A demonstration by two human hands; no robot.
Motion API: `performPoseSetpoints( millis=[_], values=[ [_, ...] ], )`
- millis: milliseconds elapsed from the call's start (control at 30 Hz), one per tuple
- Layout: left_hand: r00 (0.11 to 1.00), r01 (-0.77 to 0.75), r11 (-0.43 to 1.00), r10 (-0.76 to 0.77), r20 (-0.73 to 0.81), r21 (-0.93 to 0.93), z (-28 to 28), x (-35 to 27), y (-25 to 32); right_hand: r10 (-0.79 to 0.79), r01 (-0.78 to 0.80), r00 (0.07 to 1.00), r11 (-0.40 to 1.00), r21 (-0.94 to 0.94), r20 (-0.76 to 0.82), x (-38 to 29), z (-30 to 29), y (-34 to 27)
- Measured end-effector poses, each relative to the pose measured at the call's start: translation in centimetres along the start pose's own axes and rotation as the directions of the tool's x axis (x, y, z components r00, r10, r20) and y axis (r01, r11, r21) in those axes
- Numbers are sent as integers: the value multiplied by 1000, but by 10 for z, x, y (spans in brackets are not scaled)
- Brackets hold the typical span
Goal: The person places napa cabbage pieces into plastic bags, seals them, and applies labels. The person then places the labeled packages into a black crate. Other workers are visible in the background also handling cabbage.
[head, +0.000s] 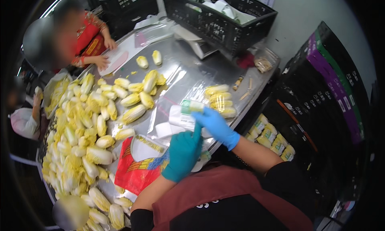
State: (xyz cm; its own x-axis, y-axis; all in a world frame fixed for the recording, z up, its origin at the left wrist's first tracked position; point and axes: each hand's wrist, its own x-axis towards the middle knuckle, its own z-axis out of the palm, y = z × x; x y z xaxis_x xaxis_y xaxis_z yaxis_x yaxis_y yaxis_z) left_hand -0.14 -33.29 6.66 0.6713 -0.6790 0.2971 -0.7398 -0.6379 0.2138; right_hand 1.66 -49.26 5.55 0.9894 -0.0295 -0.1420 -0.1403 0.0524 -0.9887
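My left hand (pixel 184 154), in a teal glove, reaches up to a strip of printed labels (pixel 186 118) at the table's near right edge. The blue glove on my right hand (pixel 215 124) has its fingers on the label with the green band. White backing paper (pixel 167 129) curls beneath the labels. Just beyond my right hand, a clear bag of yellow-white napa cabbages (pixel 220 100) lies on the metal table. A red printed plastic bag (pixel 135 174) lies left of my left forearm. Whether my left fingers pinch the strip cannot be made out.
Heaped small cabbages (pixel 81 119) cover the table's left side. A black crate (pixel 219 19) with label strips stands at the back. Bagged cabbages (pixel 267 134) sit low on the right, beside black crates (pixel 318 95). Across the table, a co-worker's hands (pixel 103 61) rest at the far edge.
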Motion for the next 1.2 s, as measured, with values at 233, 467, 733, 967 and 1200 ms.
performPoseSetpoints(
  millis=[233,467,733,967,1200],
  values=[
    [982,-56,919,-19,-187,-390,6,11,-6,-221,404,783,892,204,-582,18,-193,-106],
    [978,183,873,-211,-11,-452,42,-28,-20,-355,633,342,771,-66,-870,104,-431,-145],
    [886,424,792,-463,21,-440,36,-40,-4,-436,757,497,640,130,-750,189,-460,-93],
    [782,611,587,-552,289,-531,50,-32,-1,321,-55,718,910,410,-618,200,-413,78],
    [771,571,-33,-322,549,-820,74,39,-18,105,-540,839,285,-792,-534,147,-387,33]
  ],
)
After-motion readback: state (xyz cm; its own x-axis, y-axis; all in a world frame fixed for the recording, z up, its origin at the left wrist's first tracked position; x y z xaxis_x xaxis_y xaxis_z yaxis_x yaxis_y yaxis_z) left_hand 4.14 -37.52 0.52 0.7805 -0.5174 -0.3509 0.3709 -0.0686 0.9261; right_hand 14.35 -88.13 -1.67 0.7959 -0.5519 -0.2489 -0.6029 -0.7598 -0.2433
